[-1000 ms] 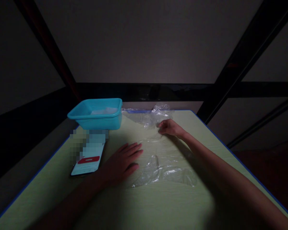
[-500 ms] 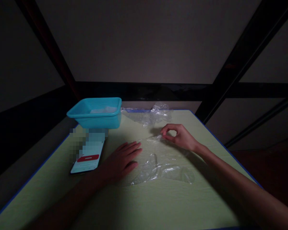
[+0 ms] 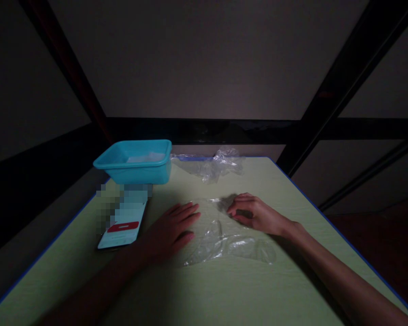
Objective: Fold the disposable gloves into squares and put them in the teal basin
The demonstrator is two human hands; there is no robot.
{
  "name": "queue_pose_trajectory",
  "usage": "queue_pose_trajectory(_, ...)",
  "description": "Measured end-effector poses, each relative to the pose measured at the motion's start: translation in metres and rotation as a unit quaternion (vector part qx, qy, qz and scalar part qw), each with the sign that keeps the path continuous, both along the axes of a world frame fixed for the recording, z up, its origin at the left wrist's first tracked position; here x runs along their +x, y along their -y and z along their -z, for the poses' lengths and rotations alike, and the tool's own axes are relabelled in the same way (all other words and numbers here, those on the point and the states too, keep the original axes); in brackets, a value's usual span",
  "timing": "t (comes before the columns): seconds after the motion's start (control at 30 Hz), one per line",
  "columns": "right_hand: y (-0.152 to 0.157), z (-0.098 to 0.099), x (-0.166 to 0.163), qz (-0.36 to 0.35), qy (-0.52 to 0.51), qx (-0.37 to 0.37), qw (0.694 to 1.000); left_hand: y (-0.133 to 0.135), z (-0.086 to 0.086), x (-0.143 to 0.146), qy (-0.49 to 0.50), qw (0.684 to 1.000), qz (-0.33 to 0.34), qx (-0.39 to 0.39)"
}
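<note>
A clear plastic glove (image 3: 240,243) lies spread on the table, its finger-shaped lobes pointing right. My left hand (image 3: 173,228) rests flat, fingers stretched out, over the left end of this glove. At the upper right of the glove, my right hand (image 3: 253,213) is closed in a pinch, thumb against the fingertips, low over the tabletop. A thin bit of the clear film seems to be between those fingertips, though they partly hide it.
A turquoise plastic basin (image 3: 139,174) with whitish contents stands at the back left. In front of it lies a lit phone (image 3: 124,224), partly pixelated. Crumpled clear plastic (image 3: 221,165) lies along the back edge of the pale green table (image 3: 224,294), below the wall.
My right hand has come down and nearer to me, and the strip of film it held raised now lies lower. The left hand stays in place.
</note>
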State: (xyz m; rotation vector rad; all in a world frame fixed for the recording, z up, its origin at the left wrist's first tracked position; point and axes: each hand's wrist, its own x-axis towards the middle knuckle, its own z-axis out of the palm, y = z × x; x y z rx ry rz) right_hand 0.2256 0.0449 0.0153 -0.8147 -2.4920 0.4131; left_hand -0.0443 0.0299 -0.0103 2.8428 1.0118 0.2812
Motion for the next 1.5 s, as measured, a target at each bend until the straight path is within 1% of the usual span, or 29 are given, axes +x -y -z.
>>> queue_pose_trajectory(0.17,0.004,-0.005,0.005,-0.001,0.021,-0.025,0.999,0.000,0.000,0.000,0.005,1.000,0.000,0.003)
queue_pose_trajectory(0.33,0.004,-0.010,0.010,0.021,0.013,-0.021,0.999,0.003,0.000,-0.003,0.031,0.999,-0.012,0.017)
queue_pose_trajectory(0.43,0.004,-0.007,0.009,-0.001,0.070,-0.018,0.997,0.003,-0.001,-0.004,0.044,0.999,-0.017,0.026)
queue_pose_trajectory(0.57,0.006,-0.003,0.006,-0.026,0.152,-0.032,0.988,0.001,0.000,-0.005,0.028,0.999,-0.011,0.027)
queue_pose_trajectory(0.63,0.007,-0.004,0.006,-0.035,0.156,-0.032,0.987,-0.001,0.002,-0.006,0.021,0.999,-0.013,0.026)
queue_pose_trajectory(0.73,0.007,-0.008,0.010,-0.039,0.130,-0.024,0.990,-0.003,0.005,-0.008,0.015,0.999,-0.015,0.030)
queue_pose_trajectory(0.8,0.007,-0.011,0.015,-0.024,0.115,-0.010,0.993,-0.003,0.004,-0.008,0.013,0.999,-0.012,0.035)
queue_pose_trajectory(0.9,0.005,-0.012,0.022,0.031,0.106,0.016,0.994,-0.001,0.002,-0.008,0.019,0.999,-0.001,0.041)
queue_pose_trajectory(1.0,0.002,-0.009,0.027,0.089,0.102,0.027,0.990,0.000,0.001,-0.007,0.034,0.998,0.012,0.048)
queue_pose_trajectory(1.07,0.000,-0.006,0.029,0.114,0.106,0.028,0.987,0.001,0.002,-0.007,0.039,0.998,0.020,0.053)
queue_pose_trajectory(1.3,-0.004,0.000,0.028,0.147,0.096,0.035,0.984,0.002,0.003,-0.007,0.048,0.994,0.052,0.086)
queue_pose_trajectory(1.5,-0.006,0.002,0.026,0.154,0.121,0.047,0.980,0.007,0.001,-0.004,0.059,0.988,0.092,0.107)
